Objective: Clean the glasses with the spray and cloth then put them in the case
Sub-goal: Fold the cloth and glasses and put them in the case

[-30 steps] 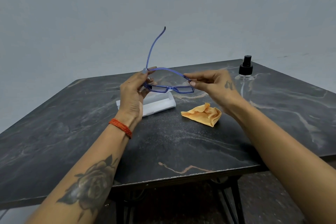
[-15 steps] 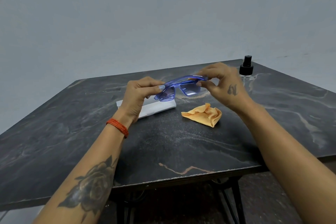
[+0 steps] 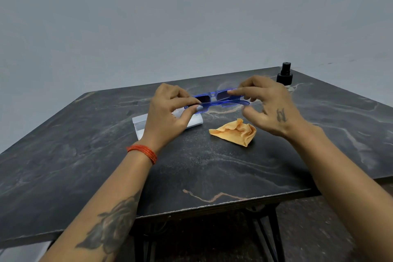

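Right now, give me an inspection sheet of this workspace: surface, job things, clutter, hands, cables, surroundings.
Surface: dark marbled table, on dark metal legs.
Job's things: blue glasses folded, held above the table; white case behind the left hand, mostly hidden; orange cloth crumpled on the table; spray bottle upright at the far right corner.
Clutter: nothing seen.
Hands: left hand pinches the glasses' left end; right hand holds the right end with fingers on the frame.
Cables: nothing seen.
Surroundings: plain grey wall.
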A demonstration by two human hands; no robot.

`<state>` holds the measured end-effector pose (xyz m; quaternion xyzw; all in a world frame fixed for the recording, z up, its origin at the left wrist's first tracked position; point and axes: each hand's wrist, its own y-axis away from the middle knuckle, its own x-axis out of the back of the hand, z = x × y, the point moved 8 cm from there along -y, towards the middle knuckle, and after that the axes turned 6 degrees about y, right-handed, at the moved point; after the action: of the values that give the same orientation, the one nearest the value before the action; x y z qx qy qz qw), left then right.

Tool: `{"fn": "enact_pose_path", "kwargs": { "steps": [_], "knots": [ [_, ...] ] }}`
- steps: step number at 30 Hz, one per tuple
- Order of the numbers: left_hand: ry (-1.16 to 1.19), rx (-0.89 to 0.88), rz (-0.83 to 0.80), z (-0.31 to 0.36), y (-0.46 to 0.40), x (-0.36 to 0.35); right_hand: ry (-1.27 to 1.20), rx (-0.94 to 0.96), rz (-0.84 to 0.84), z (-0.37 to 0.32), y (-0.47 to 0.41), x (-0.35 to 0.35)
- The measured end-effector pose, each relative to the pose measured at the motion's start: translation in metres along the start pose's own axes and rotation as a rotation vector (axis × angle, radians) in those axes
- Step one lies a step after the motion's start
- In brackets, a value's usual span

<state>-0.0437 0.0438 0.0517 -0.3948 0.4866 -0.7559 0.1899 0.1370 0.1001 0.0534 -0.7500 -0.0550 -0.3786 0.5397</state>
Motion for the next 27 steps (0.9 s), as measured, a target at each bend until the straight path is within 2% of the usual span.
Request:
{"fn": "enact_pose_path", "kwargs": {
  "steps": [7, 13, 17, 21, 27],
  "knots": [
    [-0.189, -0.192, -0.033, 0.016, 0.008, -0.013, 0.324, 0.161, 0.122, -0.010, 0.007, 0.008],
    [-0.354, -0.343, -0.078, 0.037, 0.004, -0.035, 0.506, 0.284, 0.116, -0.006, 0.012, 0.006],
    [-0.475, -0.390, -0.261, 0.036, 0.004, -0.063, 0.618, 0.250, -0.042, 0.005, 0.013, -0.012],
    [-0.565, -0.336, -0.459, 0.023, 0.008, -0.087, 0.704, 0.186, -0.224, 0.014, 0.012, -0.030],
    [-0.550, -0.257, -0.547, 0.016, 0.010, -0.097, 0.745, 0.187, -0.357, 0.020, 0.014, -0.048]
  ]
}}
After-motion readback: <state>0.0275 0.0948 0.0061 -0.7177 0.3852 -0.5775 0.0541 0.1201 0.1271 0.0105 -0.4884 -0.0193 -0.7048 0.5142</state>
